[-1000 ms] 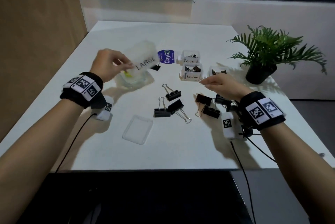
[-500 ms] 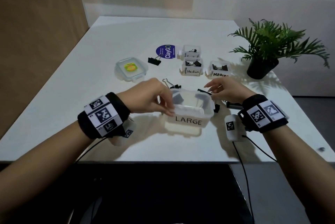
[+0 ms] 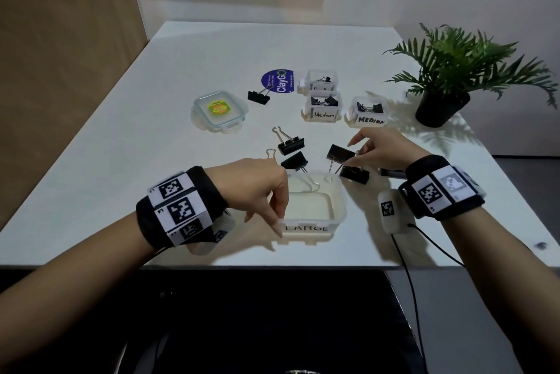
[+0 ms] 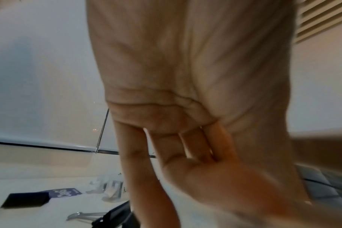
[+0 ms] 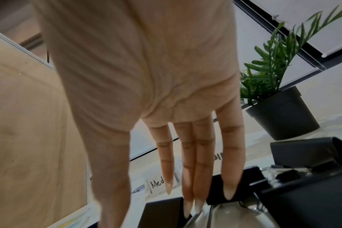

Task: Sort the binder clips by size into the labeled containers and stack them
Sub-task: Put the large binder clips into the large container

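Pinching upright binder clip (image 3: 340, 153), handles downward

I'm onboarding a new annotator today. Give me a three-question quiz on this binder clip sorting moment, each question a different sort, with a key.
1. True or false: the LARGE container already holds a binder clip.
2. Which hand touches the LARGE container? A) left hand B) right hand C) both
3. Fill in: the loose lid with the bright sticker lies to the ____ of the ClayGo sticker in the head view.

Key
1. False: it looks empty.
2. A: its fingertips rest at the near left corner; the right hand reaches among loose clips.
3. left
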`<act>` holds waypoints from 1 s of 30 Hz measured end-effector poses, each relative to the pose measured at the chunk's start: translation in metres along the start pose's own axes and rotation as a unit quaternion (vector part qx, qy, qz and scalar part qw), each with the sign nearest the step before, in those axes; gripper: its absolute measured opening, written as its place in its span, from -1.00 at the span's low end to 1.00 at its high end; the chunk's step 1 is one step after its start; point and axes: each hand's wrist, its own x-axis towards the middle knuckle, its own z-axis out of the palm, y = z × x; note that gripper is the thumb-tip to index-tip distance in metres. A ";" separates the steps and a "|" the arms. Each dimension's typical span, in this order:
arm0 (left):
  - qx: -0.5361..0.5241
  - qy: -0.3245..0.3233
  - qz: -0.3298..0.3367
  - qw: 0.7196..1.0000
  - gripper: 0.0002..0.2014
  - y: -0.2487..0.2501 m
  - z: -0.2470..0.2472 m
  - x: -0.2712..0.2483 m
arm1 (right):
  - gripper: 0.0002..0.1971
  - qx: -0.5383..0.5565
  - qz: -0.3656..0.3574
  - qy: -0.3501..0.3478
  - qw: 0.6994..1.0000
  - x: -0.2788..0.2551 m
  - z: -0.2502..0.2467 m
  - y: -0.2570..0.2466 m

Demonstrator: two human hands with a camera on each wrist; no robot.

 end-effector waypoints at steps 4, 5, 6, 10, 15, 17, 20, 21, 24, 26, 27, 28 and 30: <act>0.015 0.010 -0.018 1.000 -0.77 -0.005 -0.006 -0.001 | -0.36 -0.033 0.006 -0.040 0.999 -0.003 0.001 -0.003; 0.005 -0.001 -0.020 1.000 -0.78 -0.005 -0.007 -0.001 | -0.33 -0.052 0.003 -0.051 0.997 -0.004 0.002 -0.004; -0.005 -0.010 -0.019 1.000 -0.79 -0.006 -0.007 -0.001 | -0.32 -0.070 -0.001 -0.058 0.996 -0.004 0.003 -0.004; -0.072 0.029 -0.009 0.997 -0.74 -0.004 -0.012 -0.006 | -0.29 -0.106 -0.019 -0.063 0.992 -0.007 0.005 -0.008; -0.153 0.229 -0.010 0.961 -0.72 -0.028 -0.036 -0.010 | -0.26 -0.088 -0.037 -0.066 0.993 -0.009 0.005 -0.011; -0.140 0.281 -0.042 0.949 -0.77 -0.047 -0.038 -0.007 | -0.30 -0.049 -0.037 -0.063 0.996 -0.010 0.003 -0.012; -0.128 0.241 -0.080 0.959 -0.89 -0.070 -0.030 0.002 | -0.39 0.016 -0.037 -0.044 0.998 -0.013 -0.008 -0.017; -0.124 0.217 -0.092 0.964 -0.89 -0.075 -0.027 0.006 | -0.43 0.032 -0.036 -0.035 0.998 -0.015 -0.014 -0.019; -0.128 0.166 -0.121 0.970 -0.79 -0.080 -0.021 0.020 | -0.56 0.082 -0.056 -0.036 0.994 -0.025 -0.033 -0.031; -0.112 0.128 -0.130 0.977 -0.71 -0.081 -0.021 0.030 | -0.66 0.121 -0.098 -0.060 0.986 -0.036 -0.043 -0.045; -0.101 0.108 -0.133 0.980 -0.67 -0.082 -0.022 0.035 | -0.69 0.137 -0.122 -0.078 0.980 -0.043 -0.047 -0.052; -0.089 0.091 -0.135 0.983 -0.65 -0.081 -0.022 0.039 | -0.71 0.152 -0.143 -0.100 0.973 -0.048 -0.048 -0.059; -0.069 0.070 -0.137 0.986 -0.67 -0.080 -0.022 0.047 | -0.70 0.169 -0.177 -0.144 0.959 -0.056 -0.044 -0.071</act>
